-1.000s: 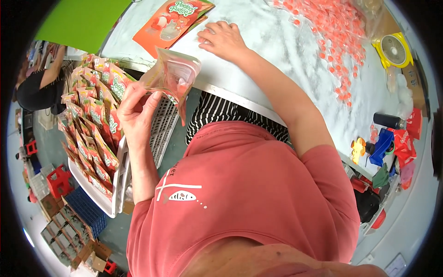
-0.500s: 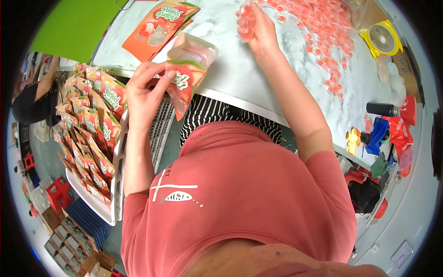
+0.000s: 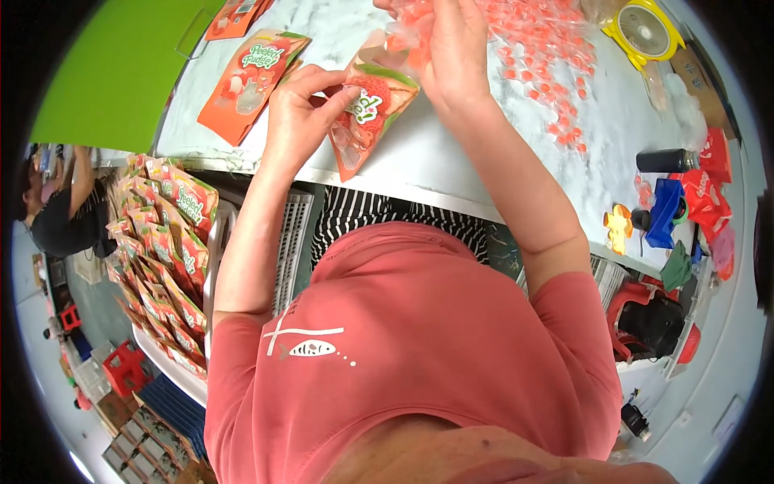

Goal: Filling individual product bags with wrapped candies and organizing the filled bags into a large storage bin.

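Observation:
My left hand pinches the side of a red and green candy pouch, which is tilted above the table's front edge with its mouth up and to the right. Close by that mouth, my right hand is cupped around several clear-wrapped pink-red candies. Its fingertips are partly cut off by the top of the view. To the right, a spread of the same wrapped candies covers part of the tabletop. Left of the pouch lies a small stack of flat pouches.
More pouches lie farther back, beside a green board. A white crate full of standing pouches is at my left. On the right are a yellow fan, a black bottle and a blue holder. Another person is at far left.
My right hand has brought the candies close to the pouch mouth. My left hand and the pouch have shifted right in the view. The whole view has moved a little.

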`<move>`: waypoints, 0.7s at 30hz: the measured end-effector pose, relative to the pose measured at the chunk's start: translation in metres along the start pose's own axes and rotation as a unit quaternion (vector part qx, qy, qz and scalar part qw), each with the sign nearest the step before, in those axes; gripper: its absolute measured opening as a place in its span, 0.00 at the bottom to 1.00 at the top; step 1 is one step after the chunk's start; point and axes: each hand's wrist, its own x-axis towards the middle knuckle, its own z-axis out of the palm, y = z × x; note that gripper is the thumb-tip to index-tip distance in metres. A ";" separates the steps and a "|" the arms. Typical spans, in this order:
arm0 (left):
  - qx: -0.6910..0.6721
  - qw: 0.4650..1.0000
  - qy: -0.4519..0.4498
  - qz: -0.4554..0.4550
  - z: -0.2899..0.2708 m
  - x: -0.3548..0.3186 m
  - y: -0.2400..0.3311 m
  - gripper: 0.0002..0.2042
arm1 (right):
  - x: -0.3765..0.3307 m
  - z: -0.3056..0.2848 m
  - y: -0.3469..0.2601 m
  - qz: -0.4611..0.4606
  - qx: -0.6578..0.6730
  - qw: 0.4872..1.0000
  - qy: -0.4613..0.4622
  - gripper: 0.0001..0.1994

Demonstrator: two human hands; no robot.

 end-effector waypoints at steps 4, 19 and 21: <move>-0.048 0.998 -0.011 -0.029 0.012 0.003 0.001 0.09 | 0.016 -0.036 0.011 -0.114 -0.057 0.980 -0.150 0.14; -0.087 0.995 -0.019 -0.037 0.024 0.004 -0.008 0.09 | 0.041 -0.079 0.025 -0.382 -0.224 0.869 -0.221 0.04; -0.117 0.992 -0.005 -0.051 0.024 0.003 -0.010 0.09 | 0.039 -0.072 0.024 -0.532 -0.228 0.768 -0.274 0.03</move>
